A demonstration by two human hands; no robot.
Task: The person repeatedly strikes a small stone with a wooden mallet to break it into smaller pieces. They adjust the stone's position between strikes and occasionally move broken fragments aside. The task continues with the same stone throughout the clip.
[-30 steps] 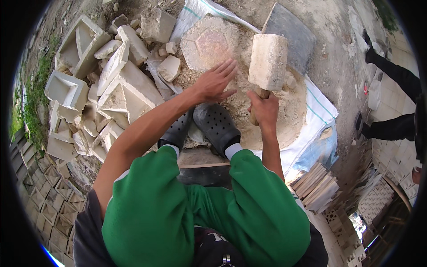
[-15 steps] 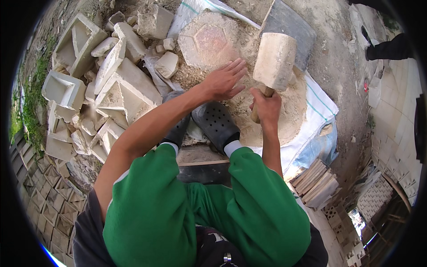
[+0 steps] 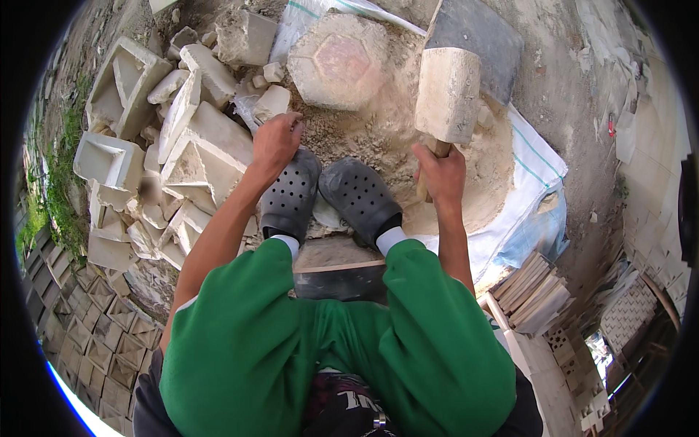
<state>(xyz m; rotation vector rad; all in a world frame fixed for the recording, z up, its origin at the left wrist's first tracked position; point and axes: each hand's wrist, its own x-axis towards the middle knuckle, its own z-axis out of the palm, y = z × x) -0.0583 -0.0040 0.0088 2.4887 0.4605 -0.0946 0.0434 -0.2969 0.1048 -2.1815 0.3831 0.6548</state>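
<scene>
"What was the largest thing there?"
"A white sheet [image 3: 537,154], strewn with pale powder [image 3: 486,182]. Beyond its left edge lay a heap of broken casts [image 3: 218,131]."
"And after those?"
"A dark slab [image 3: 488,44] at its far right edge, then a hexagonal block [image 3: 338,62] near the far edge, left of the slab."
"Where was the mallet [image 3: 448,95]?"
"Over the sheet's right half, its head toward the far edge. The right hand [image 3: 442,173] had its fingers wrapped round the handle, close below the head."
"The left hand [image 3: 276,144]?"
"Toward the sheet's left side, fingers bent, just beside a small pale chunk [image 3: 272,102]. Whether they gripped anything, I couldn't tell."
</scene>
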